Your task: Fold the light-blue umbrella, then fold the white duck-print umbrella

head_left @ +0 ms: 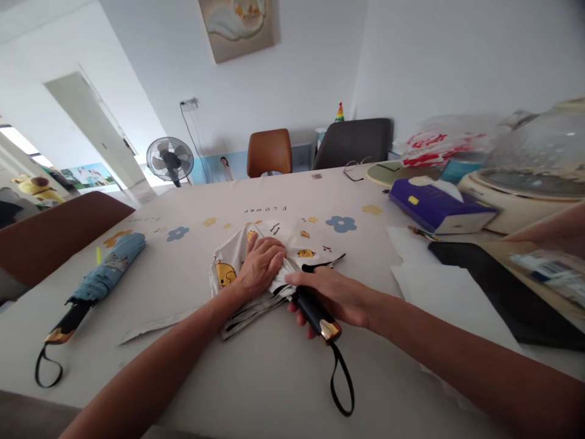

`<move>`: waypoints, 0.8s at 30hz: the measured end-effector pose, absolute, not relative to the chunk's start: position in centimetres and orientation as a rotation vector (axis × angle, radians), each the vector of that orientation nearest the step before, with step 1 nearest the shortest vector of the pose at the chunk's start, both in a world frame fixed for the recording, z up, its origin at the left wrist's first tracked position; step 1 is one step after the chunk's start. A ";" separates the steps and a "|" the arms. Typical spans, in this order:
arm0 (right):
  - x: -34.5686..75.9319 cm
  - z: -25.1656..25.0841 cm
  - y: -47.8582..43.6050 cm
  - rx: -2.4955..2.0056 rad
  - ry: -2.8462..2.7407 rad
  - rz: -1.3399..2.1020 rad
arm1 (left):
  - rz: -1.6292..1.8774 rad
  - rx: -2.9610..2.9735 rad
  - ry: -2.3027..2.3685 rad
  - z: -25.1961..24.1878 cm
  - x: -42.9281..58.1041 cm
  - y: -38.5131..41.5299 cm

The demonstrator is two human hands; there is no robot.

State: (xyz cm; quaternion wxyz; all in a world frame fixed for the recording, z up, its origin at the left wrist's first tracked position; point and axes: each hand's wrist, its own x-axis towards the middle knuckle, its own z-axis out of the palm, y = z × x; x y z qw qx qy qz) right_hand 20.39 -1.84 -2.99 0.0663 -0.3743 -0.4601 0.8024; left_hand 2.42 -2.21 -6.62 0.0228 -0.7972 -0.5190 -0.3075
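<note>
The bench (256,378), spread with a pale flowered cloth, fills most of the room from where I stand. At its middle lies a white folding umbrella (237,262) with yellow cartoon prints, its canopy loose and rumpled. The left hand (261,263) lies flat on the fabric, fingers together, pressing the folds down. The right hand (336,296), at about four o'clock from it, has its grip clamped round the black handle (315,314), whose gold cap and wrist strap (342,381) trail toward six o'clock.

I'd judge the umbrella light, the cloth soft and slippery, the ribs beneath thin and easily bent; the stiff handle is the safe place to hold it.

At nine o'clock lies a blue umbrella (103,274), rolled shut. At two o'clock sits a purple tissue box (439,207), with white paper sheets (439,286) nearer in.

The ribs and shaft are hidden under fabric and hands, and things at the right edge are blurred and cut off.
</note>
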 end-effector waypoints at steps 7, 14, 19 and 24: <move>19.8 -3.1 -3.0 -1.152 -1.132 2.492 | -0.932 -2.560 -1.558 -6.2 1.4 -2.3; 19.5 -3.0 -3.5 -1.191 -1.028 2.566 | -0.942 -2.592 -1.518 -5.8 1.3 -2.4; 18.9 -3.2 -3.7 -1.277 -0.987 2.768 | -0.930 -2.637 -1.454 -6.0 2.2 -2.9; 18.7 -3.5 -4.4 -1.415 -1.041 2.708 | -0.903 -2.655 -1.414 -6.1 2.4 -3.2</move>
